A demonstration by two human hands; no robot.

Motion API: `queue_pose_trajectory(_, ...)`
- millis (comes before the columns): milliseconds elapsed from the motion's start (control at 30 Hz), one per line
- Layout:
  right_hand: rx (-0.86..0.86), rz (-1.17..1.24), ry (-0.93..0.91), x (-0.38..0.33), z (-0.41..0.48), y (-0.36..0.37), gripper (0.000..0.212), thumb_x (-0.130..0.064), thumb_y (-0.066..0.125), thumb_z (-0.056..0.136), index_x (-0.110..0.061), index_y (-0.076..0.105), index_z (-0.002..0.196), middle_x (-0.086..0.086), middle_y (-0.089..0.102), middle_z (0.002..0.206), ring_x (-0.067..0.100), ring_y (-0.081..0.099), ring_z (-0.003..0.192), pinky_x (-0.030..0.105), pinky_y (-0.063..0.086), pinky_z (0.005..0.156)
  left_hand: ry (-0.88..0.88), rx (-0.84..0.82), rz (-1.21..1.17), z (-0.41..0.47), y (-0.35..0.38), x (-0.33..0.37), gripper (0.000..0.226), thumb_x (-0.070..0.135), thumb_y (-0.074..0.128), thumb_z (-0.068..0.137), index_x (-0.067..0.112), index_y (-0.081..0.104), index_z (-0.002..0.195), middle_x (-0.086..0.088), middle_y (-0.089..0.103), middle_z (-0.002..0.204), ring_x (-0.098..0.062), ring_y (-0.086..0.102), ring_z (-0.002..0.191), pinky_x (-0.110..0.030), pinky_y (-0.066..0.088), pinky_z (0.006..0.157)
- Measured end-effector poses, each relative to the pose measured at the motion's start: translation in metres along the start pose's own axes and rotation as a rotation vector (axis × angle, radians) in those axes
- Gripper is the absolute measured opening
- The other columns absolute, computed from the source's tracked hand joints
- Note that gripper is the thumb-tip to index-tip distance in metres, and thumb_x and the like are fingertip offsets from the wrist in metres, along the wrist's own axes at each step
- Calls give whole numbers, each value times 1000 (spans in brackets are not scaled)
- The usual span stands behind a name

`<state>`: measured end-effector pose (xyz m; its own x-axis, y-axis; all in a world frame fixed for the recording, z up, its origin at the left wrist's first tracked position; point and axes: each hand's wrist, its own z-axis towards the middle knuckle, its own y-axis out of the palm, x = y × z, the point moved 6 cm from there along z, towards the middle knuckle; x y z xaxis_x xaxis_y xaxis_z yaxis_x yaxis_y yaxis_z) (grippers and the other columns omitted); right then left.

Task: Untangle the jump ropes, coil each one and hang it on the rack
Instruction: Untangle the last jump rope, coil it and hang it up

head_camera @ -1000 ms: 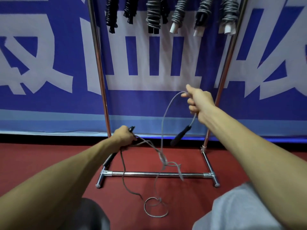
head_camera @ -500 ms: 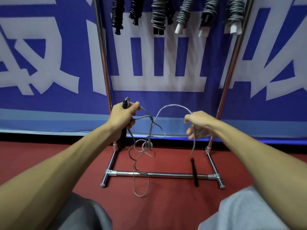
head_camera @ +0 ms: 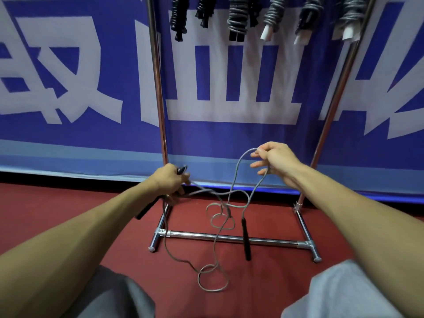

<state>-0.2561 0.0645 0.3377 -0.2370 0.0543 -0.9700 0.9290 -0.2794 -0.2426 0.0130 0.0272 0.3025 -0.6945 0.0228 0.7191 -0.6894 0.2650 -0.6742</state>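
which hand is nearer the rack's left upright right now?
Left. The left hand, gripping a black handle, is by the foot of the left upright; the right hand, pinching the grey rope, is well off to its right.

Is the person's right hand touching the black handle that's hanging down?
Apart. The head view shows the right hand pinching the grey rope up high, with the black handle dangling well below it.
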Motion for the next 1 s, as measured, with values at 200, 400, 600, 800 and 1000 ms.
queue_pose_trajectory(200,58,162,-4,-21,-5,-3,9,-9,42,98,-9,50,94,8,75,88,19,56,39,21,19,36,-165,56,646,-3,-11,-24,14,18,42,98,7,45,88,-11,55,82,-33,63,62,-31,53,53)
queue_pose_trajectory(400,-74,148,-79,-29,-11,-4,14,-9,45,100,-13,48,86,9,75,93,14,38,32,22,19,34,141,93,271,14,7,15,24,22,52,100,4,68,102,-10,67,89,-22,56,73,-25,37,63)
queue_pose_trajectory(600,-123,295,-143,-43,-17,-4,17,-11,43,102,-13,48,85,13,74,100,14,38,33,20,17,33,343,-94,24,12,67,70,24,25,57,98,16,57,120,-4,60,77,-12,52,49,-22,40,50)
queue_pose_trajectory(800,-95,529,-207,-52,-16,-19,18,-10,40,101,-13,47,85,11,74,90,13,32,32,28,11,42,246,-301,342,25,102,39,27,26,63,94,16,55,71,-2,47,56,-16,41,41,-28,41,44)
queue_pose_trajectory(1000,83,512,-146,-41,-10,-40,23,-15,46,97,-15,56,75,0,62,67,12,38,42,21,13,41,231,-142,270,25,71,38,27,25,64,93,19,60,67,5,43,48,-5,38,37,-16,32,42)
